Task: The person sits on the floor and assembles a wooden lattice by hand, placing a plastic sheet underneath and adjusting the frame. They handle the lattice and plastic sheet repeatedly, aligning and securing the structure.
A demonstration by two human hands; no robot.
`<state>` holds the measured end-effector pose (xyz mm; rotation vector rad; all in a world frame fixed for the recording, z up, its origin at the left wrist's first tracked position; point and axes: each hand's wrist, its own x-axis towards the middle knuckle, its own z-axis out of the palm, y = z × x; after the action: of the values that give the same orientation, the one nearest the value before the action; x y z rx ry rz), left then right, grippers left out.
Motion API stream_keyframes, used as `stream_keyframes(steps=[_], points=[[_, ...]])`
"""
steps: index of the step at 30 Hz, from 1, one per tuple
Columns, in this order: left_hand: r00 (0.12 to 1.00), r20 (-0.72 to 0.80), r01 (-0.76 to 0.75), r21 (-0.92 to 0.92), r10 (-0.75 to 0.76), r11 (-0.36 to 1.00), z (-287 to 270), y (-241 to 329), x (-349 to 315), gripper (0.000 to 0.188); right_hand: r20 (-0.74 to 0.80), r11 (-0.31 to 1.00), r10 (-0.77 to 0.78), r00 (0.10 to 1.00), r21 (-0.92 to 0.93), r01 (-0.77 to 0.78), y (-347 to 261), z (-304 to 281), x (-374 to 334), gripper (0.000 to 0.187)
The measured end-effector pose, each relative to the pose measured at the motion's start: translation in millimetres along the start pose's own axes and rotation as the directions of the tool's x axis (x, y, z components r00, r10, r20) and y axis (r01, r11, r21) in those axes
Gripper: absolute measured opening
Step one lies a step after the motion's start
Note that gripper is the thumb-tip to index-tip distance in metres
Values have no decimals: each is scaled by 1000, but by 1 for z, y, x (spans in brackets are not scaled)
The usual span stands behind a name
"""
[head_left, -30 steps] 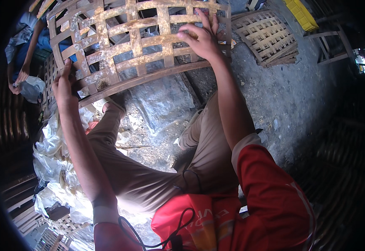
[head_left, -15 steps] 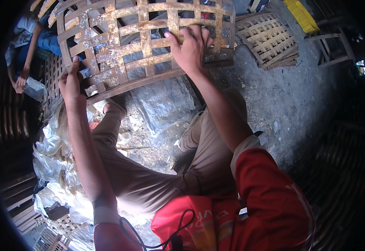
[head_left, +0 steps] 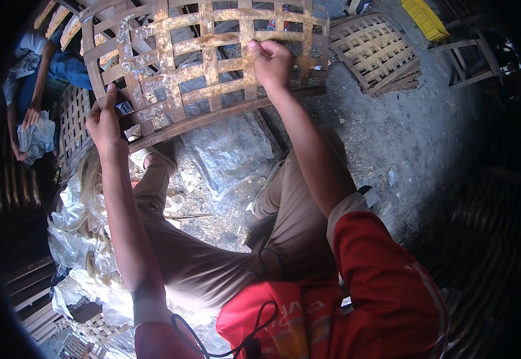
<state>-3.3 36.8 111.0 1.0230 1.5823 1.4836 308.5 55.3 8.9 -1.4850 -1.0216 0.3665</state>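
My left hand grips the rack near its left corner, likely steadying it, while my right hand curls mid-rack, pinch unclear.

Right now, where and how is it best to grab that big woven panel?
Probably by the long bar along the near edge of the woven panel, from the near side, palms up: it looks thicker than the slats, which have gaps.

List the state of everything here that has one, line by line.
Woven tray: stained, gripped at its left end
Left hand: closed on that end
Right hand: fingers curled at the tray, grip unclear
Woven panels: stacked
Plastic sheet: spread out, wrinkled
Plastic heap: crumpled
Co-worker's clear plastic: crumpled
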Motion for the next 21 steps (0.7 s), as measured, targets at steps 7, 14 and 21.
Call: stream_keyframes(steps=[7,14,21], points=[[998,53,-34,22,33,999,2,0,-5,24,33,963,93,995,-258,-81,-18,-1,-7,42],[997,58,-58,8,57,998,11,-2,-10,28,-59,970,209,976,141,-199,1,3,1,41],[975,102,-203,68,196,977,16,2,-17,26,13,899,437,899,-19,-437,-11,-5,5,46]])
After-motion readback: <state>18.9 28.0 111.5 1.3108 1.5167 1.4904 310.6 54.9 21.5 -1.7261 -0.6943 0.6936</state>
